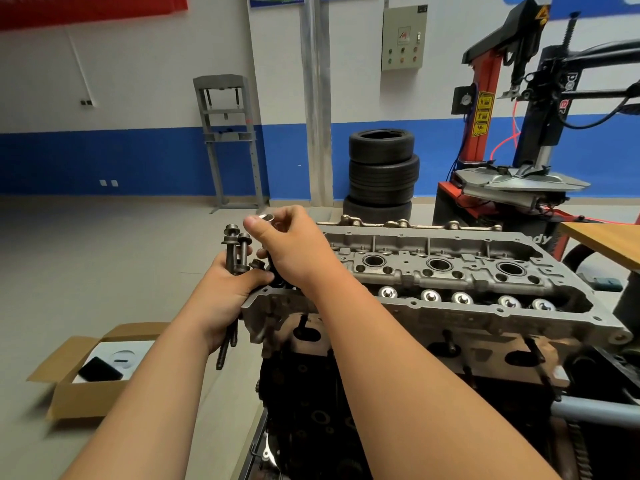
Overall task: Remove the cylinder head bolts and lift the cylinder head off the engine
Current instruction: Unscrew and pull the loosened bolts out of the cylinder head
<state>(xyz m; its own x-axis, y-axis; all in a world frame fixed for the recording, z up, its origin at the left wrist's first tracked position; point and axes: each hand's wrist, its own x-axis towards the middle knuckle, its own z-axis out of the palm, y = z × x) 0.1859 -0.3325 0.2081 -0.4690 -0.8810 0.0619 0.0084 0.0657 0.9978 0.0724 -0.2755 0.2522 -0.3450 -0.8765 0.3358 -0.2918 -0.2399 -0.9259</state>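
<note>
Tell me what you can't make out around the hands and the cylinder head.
1. Head view: fingers of the right hand mostly cover the shiny piece they pinch; washer or bolt head, unclear.
2. Head view: palm of the left hand hides how many bolts it grips.
3. Head view: right forearm covers the end of the cylinder head nearest the hands.

Cylinder head (450, 271) silver-grey; bolts (235, 251) dark grey; tyres (382, 168) black

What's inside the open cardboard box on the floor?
The open brown cardboard box holds a white insert with a flat black rectangular object on it; anything beneath is covered.
</note>
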